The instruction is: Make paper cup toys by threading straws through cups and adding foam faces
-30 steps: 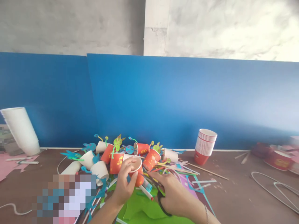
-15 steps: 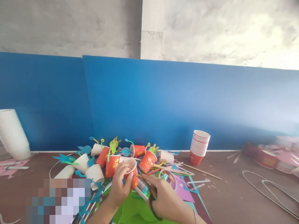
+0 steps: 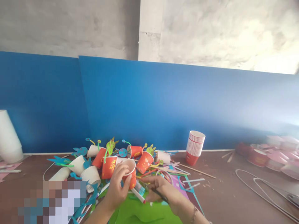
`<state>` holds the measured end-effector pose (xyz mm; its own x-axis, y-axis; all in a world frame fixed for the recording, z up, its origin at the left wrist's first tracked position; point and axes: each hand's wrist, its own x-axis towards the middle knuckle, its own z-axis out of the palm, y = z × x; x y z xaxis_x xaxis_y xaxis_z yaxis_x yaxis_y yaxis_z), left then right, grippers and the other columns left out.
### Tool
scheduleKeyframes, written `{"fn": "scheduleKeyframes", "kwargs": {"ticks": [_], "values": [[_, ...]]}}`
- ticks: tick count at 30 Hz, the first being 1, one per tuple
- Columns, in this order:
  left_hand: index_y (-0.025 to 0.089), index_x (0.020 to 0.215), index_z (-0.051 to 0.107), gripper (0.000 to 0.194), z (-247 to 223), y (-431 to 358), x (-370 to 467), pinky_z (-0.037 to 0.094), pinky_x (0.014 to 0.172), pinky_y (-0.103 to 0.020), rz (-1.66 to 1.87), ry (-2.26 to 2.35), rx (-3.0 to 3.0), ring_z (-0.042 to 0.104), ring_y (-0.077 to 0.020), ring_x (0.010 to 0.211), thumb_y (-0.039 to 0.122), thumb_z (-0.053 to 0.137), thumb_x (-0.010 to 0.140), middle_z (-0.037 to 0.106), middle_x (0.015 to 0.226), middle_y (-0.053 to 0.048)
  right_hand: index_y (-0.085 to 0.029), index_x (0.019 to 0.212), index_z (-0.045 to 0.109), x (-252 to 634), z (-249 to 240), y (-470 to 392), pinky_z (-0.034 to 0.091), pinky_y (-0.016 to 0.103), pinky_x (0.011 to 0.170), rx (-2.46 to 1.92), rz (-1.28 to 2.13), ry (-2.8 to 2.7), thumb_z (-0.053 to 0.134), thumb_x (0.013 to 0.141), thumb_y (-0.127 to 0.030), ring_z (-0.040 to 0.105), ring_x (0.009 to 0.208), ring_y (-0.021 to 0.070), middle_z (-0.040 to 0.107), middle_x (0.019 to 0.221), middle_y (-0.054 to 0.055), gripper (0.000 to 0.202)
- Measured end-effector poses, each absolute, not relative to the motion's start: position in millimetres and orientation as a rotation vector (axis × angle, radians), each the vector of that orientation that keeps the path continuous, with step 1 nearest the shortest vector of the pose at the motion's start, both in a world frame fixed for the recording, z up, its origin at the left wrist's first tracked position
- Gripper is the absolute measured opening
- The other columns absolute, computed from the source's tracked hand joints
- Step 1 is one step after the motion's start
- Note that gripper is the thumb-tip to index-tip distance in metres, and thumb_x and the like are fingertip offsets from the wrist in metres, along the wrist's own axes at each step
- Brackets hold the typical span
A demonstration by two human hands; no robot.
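My left hand is closed round a red paper cup, with its thumb outside and its fingers at the rim. The cup is tilted, its white inside facing up. Just right of it, my right hand is closed on black-handled scissors; the blades are mostly hidden by the fingers. Its fingertips are close to the cup's side; whether they touch it I cannot tell. Below the cup lie a white marker with a red end and a glue stick, on green paper.
Red and white cups with paper faces and curled arms, such as a red cup, crowd behind my hands. A cup stack stands right of them, a white stack far left. A looped cable lies right. A blue partition borders the table.
The view has shifted slightly to the right. My right hand has turned, and the scissors' black handle now lies across the palm side. The marker beneath the cup shows more fully.
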<state>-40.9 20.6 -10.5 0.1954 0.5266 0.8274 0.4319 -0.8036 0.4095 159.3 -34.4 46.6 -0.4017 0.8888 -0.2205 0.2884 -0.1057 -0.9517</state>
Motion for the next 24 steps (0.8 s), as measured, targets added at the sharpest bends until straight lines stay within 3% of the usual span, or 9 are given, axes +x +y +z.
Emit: {"fn": "scheduleKeyframes", "kwargs": {"ticks": [2,5,7,10,14,17,20,22,24], "values": [[0.02,0.083,0.055,0.009,-9,21,-41,0.053,0.078,-0.038,1.686,0.954,2.359,0.06,-0.0227,0.085,0.016,0.049,0.089,0.061,0.082,-0.007,-0.021,0.116,0.066,157,47,-37,0.031,0.02,0.05,-1.333,1.367,-1.807,0.063,0.063,-0.021,0.035,0.049,0.008,0.048,0.058,-0.007,0.053],[0.02,0.078,0.055,0.011,-8,21,-42,0.053,0.079,-0.04,1.669,0.944,2.387,0.061,-0.0218,0.079,0.018,0.051,0.088,0.062,0.076,-0.005,-0.023,0.13,0.056,152,48,-48,0.038,0.024,0.059,-1.466,0.676,-2.219,0.056,0.063,-0.013,0.056,0.064,0.0162,0.067,0.079,0.001,0.067],[0.021,0.074,0.055,0.014,-7,22,-42,0.053,0.08,-0.039,1.629,0.951,2.4,0.061,-0.0212,0.076,0.019,0.051,0.088,0.062,0.072,-0.003,-0.021,0.14,0.046,148,49,-55,0.041,0.029,0.065,-1.544,0.292,-2.422,0.052,0.061,-0.01,0.063,0.078,0.0238,0.071,0.094,0.009,0.079],[0.021,0.07,0.056,0.019,-5,22,-42,0.054,0.081,-0.039,1.568,0.981,2.392,0.061,-0.0202,0.072,0.021,0.051,0.088,0.062,0.068,-0.002,-0.017,0.145,0.037,147,52,-59,0.043,0.033,0.066,-1.583,0.14,-2.555,0.051,0.062,-0.011,0.065,0.082,0.0294,0.071,0.097,0.014,0.085],[0.021,0.068,0.057,0.022,-1,20,-40,0.054,0.081,-0.039,1.558,0.988,2.398,0.061,-0.0199,0.069,0.02,0.05,0.088,0.063,0.066,-0.002,-0.024,0.134,0.051,152,52,-54,0.038,0.027,0.062,-1.489,0.422,-2.319,0.054,0.063,-0.013,0.058,0.071,0.0194,0.069,0.087,0.004,0.072],[0.021,0.068,0.057,0.021,2,19,-39,0.053,0.085,-0.042,1.546,0.976,2.419,0.06,-0.0194,0.068,0.019,0.049,0.088,0.061,0.065,-0.002,-0.023,0.125,0.06,157,48,-44,0.028,0.022,0.05,-1.422,1.057,-1.964,0.06,0.06,-0.016,0.035,0.051,0.0096,0.05,0.06,-0.007,0.065],[0.021,0.066,0.054,0.023,3,18,-39,0.052,0.088,-0.044,1.552,0.966,2.425,0.058,-0.0181,0.065,0.019,0.048,0.088,0.056,0.06,0.0,-0.017,0.118,0.065,161,45,-35,0.019,0.021,0.046,-1.305,1.529,-1.611,0.062,0.062,-0.022,0.02,0.048,0.007,0.037,0.055,-0.009,0.057],[0.021,0.066,0.054,0.023,2,18,-39,0.052,0.088,-0.044,1.556,0.975,2.432,0.058,-0.0183,0.065,0.019,0.048,0.088,0.055,0.06,0.0,-0.017,0.118,0.065,161,43,-33,0.018,0.021,0.046,-1.311,1.542,-1.596,0.06,0.063,-0.023,0.02,0.047,0.007,0.038,0.055,-0.008,0.056],[0.02,0.067,0.055,0.023,1,19,-40,0.053,0.087,-0.045,1.55,0.988,2.443,0.058,-0.0188,0.067,0.018,0.047,0.088,0.056,0.061,-0.001,-0.02,0.126,0.061,158,43,-38,0.023,0.022,0.047,-1.387,1.299,-1.804,0.059,0.061,-0.019,0.03,0.048,0.0085,0.047,0.057,-0.007,0.064]]}}
